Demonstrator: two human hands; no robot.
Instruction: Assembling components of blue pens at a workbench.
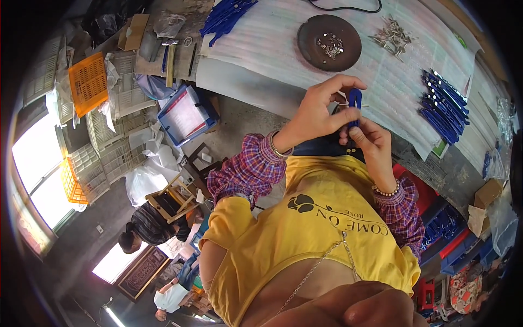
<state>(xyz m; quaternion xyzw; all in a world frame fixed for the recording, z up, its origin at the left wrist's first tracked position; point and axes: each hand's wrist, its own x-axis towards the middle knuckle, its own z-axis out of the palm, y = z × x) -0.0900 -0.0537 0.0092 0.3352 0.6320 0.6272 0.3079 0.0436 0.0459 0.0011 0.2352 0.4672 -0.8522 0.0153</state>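
The blue clip (354,104) sits pinched between both hands, held just above the near edge of the table (261,87), in front of the yellow shirt. Its long axis runs pretty much straight up and down in the picture, top end pointing away toward the table, bottom end down into the right hand. A thin metal pin (344,104) seems to poke out sideways near the top, though it's tiny and hard to be sure of.

Left hand (321,111) has its grip pressed together on the upper part, fingers curled over the top. Right hand (370,139) pinches the lower end from below.

To do this bit well, I'd say keep the clip steady with the lower hand and let the upper fingertips do the fine work, so the pin goes in square rather than skewed.

Further out: a dark round dish (329,35) with small metal bits, a loose heap of pins (391,36) beside it, and a stack of blue clips (444,106) off to the right.
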